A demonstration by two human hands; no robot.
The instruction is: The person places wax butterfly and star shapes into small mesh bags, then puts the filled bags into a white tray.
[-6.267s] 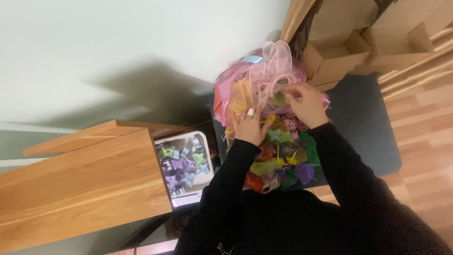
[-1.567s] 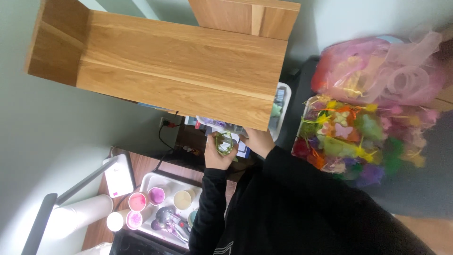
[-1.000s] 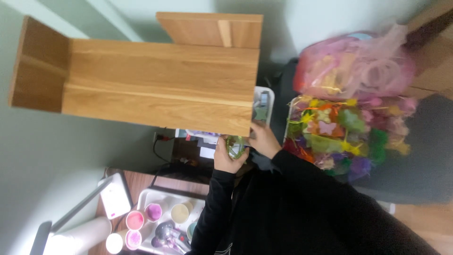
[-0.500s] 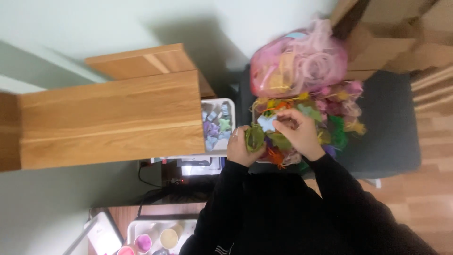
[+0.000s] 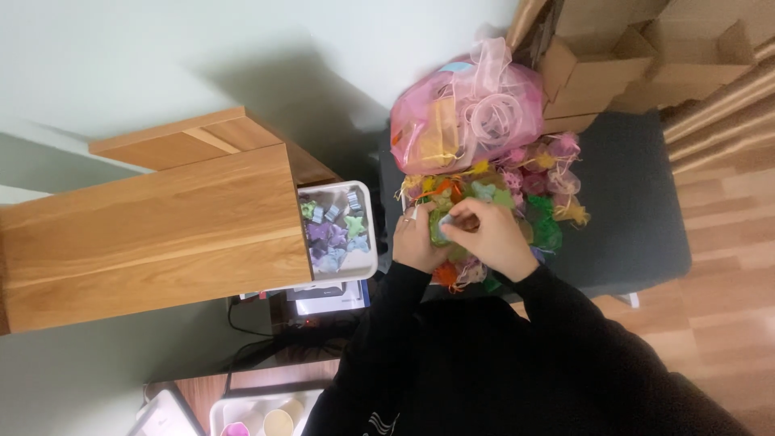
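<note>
Hands: left hand [image 5: 416, 242] and right hand [image 5: 488, 234] closed together on a small green pouch [image 5: 442, 230]; heap of coloured pouches [image 5: 545, 194] just beyond; white tray [image 5: 367, 234] left.

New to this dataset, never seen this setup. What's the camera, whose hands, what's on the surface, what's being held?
No machine here: one camera sits on a person's head and looks down at their own two bare hands. The left hand and right hand meet over a heap of small colourful mesh pouches on a dark seat. Together the fingers pinch a small green pouch. Behind lies a pink bag of ribbons, beside cardboard boxes. To the left, a white tray of little coloured pieces sits partly under a wooden shelf.
</note>
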